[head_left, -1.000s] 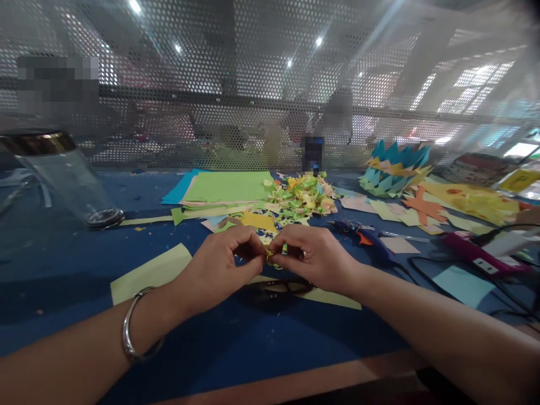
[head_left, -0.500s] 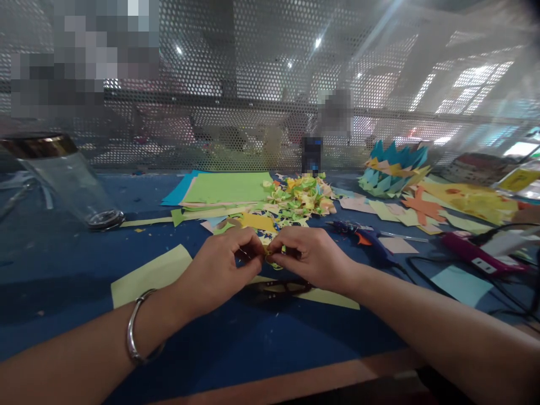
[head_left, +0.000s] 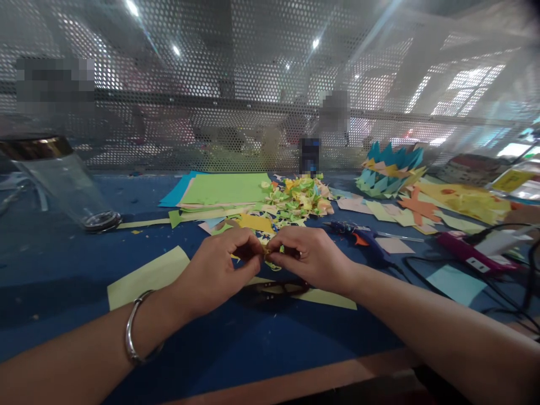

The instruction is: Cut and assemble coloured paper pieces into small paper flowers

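Observation:
My left hand [head_left: 223, 267] and my right hand [head_left: 310, 259] meet over the table, thumbs and forefingers pinched on a small yellow paper piece [head_left: 265, 251]. The fingertips hide most of it. Just below lies a pair of dark-handled scissors [head_left: 282, 288], partly over a pale yellow paper strip [head_left: 329, 298]. A pale yellow sheet [head_left: 149, 275] is beside my left wrist. Beyond my fingers are a yellow paper scrap [head_left: 255, 223] and a heap of curled green and yellow paper pieces [head_left: 301, 197].
Stacked coloured paper [head_left: 230, 187] lies at the back. A clear jar [head_left: 67, 180] stands far left. To the right are a blue glue gun [head_left: 371, 242], a magenta power strip [head_left: 472, 253] with cords, and a folded-paper bowl [head_left: 390, 171]. A perforated metal screen [head_left: 253, 73] rises behind the table.
The view has shifted slightly, so the scene sits a little further left. Both hands keep their pinch on the small paper piece with hardly any movement.

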`<state>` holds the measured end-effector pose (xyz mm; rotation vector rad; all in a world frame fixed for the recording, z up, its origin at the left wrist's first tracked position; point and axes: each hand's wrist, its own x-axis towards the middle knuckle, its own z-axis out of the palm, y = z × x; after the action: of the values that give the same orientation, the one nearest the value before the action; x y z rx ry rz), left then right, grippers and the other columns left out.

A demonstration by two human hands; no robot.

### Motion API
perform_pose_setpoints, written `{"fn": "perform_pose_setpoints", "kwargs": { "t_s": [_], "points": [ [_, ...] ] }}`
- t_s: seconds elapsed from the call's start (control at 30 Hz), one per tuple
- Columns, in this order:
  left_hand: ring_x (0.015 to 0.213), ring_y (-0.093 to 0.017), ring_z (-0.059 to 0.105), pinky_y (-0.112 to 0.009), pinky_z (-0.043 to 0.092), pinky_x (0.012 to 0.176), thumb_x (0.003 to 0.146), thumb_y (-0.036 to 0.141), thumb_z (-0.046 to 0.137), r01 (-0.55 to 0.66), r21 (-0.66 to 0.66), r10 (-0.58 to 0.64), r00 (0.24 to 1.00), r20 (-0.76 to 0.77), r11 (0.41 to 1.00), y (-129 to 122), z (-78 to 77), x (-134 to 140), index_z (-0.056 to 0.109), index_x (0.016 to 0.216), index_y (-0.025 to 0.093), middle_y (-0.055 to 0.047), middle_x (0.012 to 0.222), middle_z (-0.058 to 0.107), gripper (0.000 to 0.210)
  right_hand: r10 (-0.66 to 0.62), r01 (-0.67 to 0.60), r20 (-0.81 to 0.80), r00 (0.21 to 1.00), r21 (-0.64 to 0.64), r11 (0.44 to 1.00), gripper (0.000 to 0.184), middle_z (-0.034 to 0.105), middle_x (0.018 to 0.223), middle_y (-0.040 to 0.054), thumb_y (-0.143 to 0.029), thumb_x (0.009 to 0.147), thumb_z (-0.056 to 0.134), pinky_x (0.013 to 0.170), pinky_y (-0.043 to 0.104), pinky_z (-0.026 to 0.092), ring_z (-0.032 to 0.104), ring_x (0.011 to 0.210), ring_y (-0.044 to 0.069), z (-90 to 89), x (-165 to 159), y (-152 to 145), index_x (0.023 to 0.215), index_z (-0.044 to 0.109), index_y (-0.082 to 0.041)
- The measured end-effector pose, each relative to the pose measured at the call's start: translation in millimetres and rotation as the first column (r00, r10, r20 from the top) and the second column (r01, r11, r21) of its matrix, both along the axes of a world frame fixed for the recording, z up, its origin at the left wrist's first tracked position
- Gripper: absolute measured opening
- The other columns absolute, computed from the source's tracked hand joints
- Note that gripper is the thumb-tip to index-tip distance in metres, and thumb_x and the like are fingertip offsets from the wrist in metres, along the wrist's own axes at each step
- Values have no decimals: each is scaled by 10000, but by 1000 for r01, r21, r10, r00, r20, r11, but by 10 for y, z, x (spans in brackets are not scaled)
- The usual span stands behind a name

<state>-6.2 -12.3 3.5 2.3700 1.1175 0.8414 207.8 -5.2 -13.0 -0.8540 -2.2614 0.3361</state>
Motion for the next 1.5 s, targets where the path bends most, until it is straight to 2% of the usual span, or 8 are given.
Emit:
{"fn": "perform_pose_setpoints", "kwargs": {
  "t_s": [0.5,0.77,1.13,1.5],
  "points": [
    [701,-141,653,-256,478,657,847,170,589,-94,8,93,995,27,996,-33,-8,60,653,842,204,9,773,710,72,-10,10,7,1000,-2,1000,100,659,833,19,-217,929,584,699,262,445,588,756,124,22,8,11,921,679,-187],
    [725,-134,621,-255,460,666,876,199,569,-48,-82,52,997,50,996,-9,-45,40,641,848,202,15,778,675,77,4,-4,2,1000,-3,1000,93,645,814,15,-174,909,591,679,258,429,562,720,115,6,0,6,912,684,-169],
    [707,-130,603,-241,438,624,870,192,567,-49,-60,50,999,8,997,-9,-15,26,646,851,206,15,783,676,83,11,-11,7,1000,-24,1000,83,633,807,8,-179,899,602,651,245,418,532,673,100,-11,16,30,916,683,-167],
    [740,-125,619,-253,451,688,852,180,575,-48,-62,48,999,-1,997,16,-29,43,652,855,200,19,803,682,79,-1,1,24,1000,-2,1000,109,653,807,10,-185,915,597,674,243,422,574,711,111,-26,16,39,929,704,-169]
  ]
}}
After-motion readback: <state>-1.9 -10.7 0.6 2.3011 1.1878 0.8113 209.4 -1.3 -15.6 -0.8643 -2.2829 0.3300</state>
